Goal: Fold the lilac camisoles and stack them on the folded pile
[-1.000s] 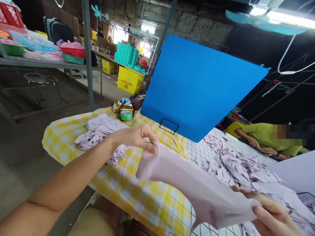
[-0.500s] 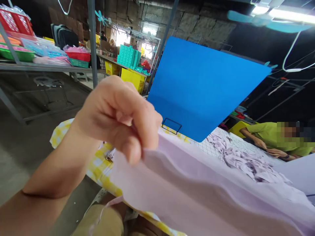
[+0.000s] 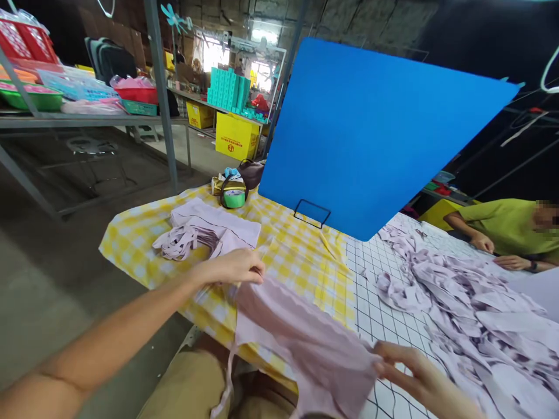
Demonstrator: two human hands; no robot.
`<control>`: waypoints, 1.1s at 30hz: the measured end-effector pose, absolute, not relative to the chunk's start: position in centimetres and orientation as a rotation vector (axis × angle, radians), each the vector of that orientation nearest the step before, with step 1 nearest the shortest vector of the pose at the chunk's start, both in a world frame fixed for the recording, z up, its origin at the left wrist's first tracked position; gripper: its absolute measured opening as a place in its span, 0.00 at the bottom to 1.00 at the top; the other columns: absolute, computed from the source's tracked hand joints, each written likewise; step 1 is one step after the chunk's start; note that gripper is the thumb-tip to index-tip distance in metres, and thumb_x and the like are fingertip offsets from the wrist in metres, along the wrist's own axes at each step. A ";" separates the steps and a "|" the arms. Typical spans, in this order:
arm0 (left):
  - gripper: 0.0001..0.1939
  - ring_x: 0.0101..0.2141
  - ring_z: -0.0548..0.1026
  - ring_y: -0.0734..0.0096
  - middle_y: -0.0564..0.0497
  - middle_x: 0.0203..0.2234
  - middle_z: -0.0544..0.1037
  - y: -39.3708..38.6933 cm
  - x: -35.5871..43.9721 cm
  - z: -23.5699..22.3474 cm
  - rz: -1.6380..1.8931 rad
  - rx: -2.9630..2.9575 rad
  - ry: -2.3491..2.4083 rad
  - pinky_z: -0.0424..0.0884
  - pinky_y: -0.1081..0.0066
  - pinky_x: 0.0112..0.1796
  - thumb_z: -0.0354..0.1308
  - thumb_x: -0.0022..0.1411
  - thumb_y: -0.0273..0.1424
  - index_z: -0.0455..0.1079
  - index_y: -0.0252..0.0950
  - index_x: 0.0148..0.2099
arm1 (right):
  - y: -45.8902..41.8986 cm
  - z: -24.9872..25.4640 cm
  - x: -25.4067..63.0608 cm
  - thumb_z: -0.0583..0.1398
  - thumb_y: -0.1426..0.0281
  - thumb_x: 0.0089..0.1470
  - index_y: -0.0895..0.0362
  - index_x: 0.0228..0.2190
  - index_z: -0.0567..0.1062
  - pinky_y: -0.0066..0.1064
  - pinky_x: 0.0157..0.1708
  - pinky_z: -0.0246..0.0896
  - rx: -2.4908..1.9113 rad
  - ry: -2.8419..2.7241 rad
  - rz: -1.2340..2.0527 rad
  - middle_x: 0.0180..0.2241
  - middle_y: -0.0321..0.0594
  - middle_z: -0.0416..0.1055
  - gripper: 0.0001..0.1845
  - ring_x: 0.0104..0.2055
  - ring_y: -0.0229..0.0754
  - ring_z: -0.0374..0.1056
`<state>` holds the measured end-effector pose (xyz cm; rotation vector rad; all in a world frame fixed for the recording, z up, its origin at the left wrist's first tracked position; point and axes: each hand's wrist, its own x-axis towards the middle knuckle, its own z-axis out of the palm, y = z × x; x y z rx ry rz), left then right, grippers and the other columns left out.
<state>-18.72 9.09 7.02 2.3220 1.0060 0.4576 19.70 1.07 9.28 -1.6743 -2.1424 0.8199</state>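
Stretched between both hands is a pale lilac-pink strappy garment, its upper edge slack and a thin strap hanging from its left end. My left hand pinches the left corner, above the yellow checked cloth. At the right end, my right hand grips the opposite edge between thumb and fingers. The lower part of the garment hangs over my lap and runs out of view. Just beyond my left hand lies a neat stack of similar lilac pieces, with looped straps at its left side.
A large blue board stands tilted at the back of the table. Green tape and a dark bag sit at the far edge. Loose lilac pieces are heaped on the right, where a person in a green shirt works.
My left hand has lowered away from the camera with the garment, which now lies lower over the table edge. My right hand has come into view. The lilac stack is now uncovered.
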 end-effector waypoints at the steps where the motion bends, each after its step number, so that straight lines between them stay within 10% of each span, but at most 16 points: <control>1: 0.05 0.28 0.71 0.75 0.53 0.23 0.75 9.8 -18.0 5.2 0.412 2.311 1.054 0.61 0.77 0.30 0.57 0.55 0.27 0.74 0.34 0.29 | 1.9 8.4 18.7 0.59 0.54 0.45 0.54 0.19 0.74 0.31 0.25 0.62 -1.721 -2.197 0.911 0.20 0.36 0.71 0.17 0.24 0.42 0.66; 12: 0.11 0.39 0.73 0.66 0.47 0.38 0.75 15.6 -13.2 -1.1 0.510 2.204 1.427 0.66 0.71 0.40 0.53 0.55 0.24 0.72 0.33 0.41 | 7.9 2.8 19.2 0.51 0.57 0.51 0.54 0.22 0.69 0.30 0.25 0.57 -1.958 -2.109 0.691 0.20 0.36 0.68 0.16 0.24 0.40 0.62; 20: 0.30 0.61 0.49 0.58 0.43 0.61 0.52 11.2 -11.9 -3.9 0.508 2.386 1.531 0.49 0.58 0.58 0.53 0.58 0.31 0.52 0.36 0.62 | 6.6 -3.7 15.0 0.45 0.63 0.56 0.60 0.50 0.66 0.46 0.45 0.57 -1.977 -2.039 -0.141 0.53 0.53 0.62 0.24 0.52 0.54 0.59; 26: 0.26 0.62 0.43 0.60 0.44 0.63 0.45 8.7 -14.0 -3.9 0.177 2.512 1.370 0.42 0.52 0.58 0.45 0.64 0.37 0.50 0.40 0.63 | 3.7 -6.3 14.8 0.40 0.58 0.58 0.50 0.58 0.57 0.49 0.56 0.43 -2.099 -2.212 -0.056 0.60 0.39 0.54 0.29 0.63 0.47 0.44; 33: 0.29 0.62 0.43 0.56 0.39 0.63 0.43 7.5 -14.5 -4.8 0.132 2.483 1.526 0.43 0.47 0.57 0.45 0.63 0.37 0.47 0.34 0.64 | 0.6 -5.8 16.7 0.38 0.56 0.57 0.57 0.55 0.62 0.49 0.54 0.45 -2.229 -1.849 -0.029 0.58 0.48 0.57 0.31 0.60 0.50 0.49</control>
